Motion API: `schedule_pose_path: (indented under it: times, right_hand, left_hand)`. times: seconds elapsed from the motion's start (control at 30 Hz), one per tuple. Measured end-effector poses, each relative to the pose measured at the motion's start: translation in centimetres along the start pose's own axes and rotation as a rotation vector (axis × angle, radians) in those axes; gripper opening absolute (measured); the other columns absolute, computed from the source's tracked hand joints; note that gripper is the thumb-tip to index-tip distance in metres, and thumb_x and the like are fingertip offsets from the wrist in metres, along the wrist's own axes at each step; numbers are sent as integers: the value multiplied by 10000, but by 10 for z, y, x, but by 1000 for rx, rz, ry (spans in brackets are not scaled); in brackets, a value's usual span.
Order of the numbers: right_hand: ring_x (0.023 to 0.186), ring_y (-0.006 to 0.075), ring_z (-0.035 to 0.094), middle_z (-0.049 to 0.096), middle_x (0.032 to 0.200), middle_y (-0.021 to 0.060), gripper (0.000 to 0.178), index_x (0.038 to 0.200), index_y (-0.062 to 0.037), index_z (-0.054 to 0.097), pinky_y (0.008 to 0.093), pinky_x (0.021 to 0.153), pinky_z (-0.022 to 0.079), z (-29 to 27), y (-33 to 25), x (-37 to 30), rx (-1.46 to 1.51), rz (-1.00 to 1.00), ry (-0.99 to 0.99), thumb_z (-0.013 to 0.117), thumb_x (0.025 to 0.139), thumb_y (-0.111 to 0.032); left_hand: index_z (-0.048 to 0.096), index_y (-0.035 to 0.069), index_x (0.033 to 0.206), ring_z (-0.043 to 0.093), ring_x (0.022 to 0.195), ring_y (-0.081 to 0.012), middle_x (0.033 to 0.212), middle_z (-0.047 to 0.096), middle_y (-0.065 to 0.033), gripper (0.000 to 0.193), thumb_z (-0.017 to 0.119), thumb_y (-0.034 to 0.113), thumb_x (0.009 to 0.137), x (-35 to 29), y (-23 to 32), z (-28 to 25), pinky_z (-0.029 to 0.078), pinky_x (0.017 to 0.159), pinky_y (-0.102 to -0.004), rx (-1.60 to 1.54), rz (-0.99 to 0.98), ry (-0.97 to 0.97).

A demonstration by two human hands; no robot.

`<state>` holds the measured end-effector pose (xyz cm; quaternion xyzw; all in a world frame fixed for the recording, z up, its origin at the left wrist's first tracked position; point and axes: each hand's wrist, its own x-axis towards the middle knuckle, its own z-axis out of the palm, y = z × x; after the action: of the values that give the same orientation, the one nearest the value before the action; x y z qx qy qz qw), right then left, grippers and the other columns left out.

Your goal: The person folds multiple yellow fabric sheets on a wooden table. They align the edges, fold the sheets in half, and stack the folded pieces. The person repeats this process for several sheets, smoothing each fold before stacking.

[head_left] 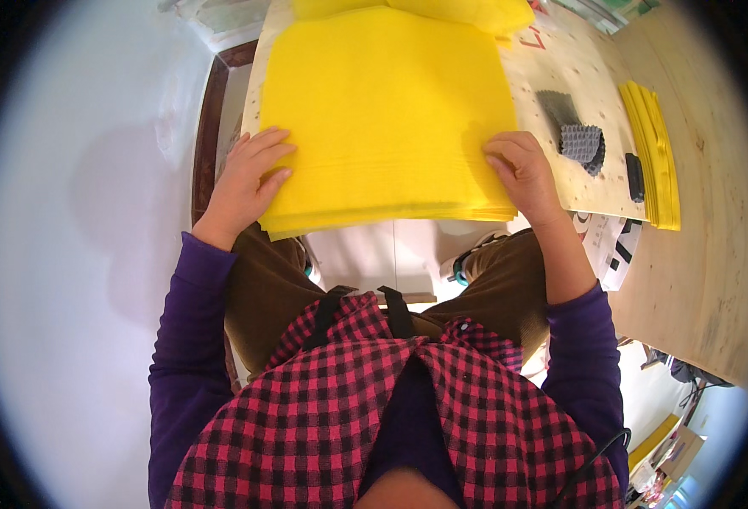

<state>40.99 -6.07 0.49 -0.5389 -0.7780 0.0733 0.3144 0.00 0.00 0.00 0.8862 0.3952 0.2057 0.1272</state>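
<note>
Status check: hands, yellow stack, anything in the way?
Left hand flat on yellow sheet stack, near-left corner. Right hand pressing near-right corner. Grey textured pads and black block lie clear, right.

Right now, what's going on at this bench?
A person has both bare hands on a stack of yellow sheets lying on a pale board. The left hand lies flat at the stack's near left corner; the right hand presses the near right corner. To the right lie a grey ridged block, a small black object and a narrower yellow stack.
</note>
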Motion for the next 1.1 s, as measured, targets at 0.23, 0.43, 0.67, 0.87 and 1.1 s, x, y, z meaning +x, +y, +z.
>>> schedule_pose_path:
  times: [0.23,0.43,0.67,0.87,1.1]
  right_hand:
    - [896,310,583,642,905,109,100,876,-25,650,374,801,478,-4,-5,-7,47,35,-11,664,777,-22]
    - [913,252,605,655,912,94,119,929,-22,663,326,816,477,-7,-1,-20,182,182,148,643,813,-5]
    - [963,99,589,670,1005,31,154,1030,-9,668,253,888,450,-15,19,-38,655,622,373,597,914,-82]
    - [999,146,594,654,1070,85,240,1109,2,628,279,905,453,-26,22,-42,915,772,431,521,961,-153]
    - [1004,162,581,632,1095,94,288,1157,9,598,291,913,440,-33,26,-48,965,768,355,510,954,-175]
  left_hand:
    - [610,60,1136,472,1241,-297,1276,558,-117,292,624,93,846,-6,1,3,307,1098,-436,-30,21,36]
    - [612,50,1136,475,1245,-299,1277,560,-122,303,635,84,836,-5,1,2,303,1104,-442,-54,12,50]
    - [610,43,1163,461,1269,-309,1291,558,-123,322,626,78,844,2,16,-16,299,1103,-440,-60,30,65]
    - [603,38,1177,444,1287,-315,1307,547,-122,316,605,64,862,34,58,-19,312,1092,-412,-117,61,13]
    - [603,58,1185,471,1257,-306,1310,546,-124,316,600,66,869,94,119,2,354,1060,-388,-174,252,-68]
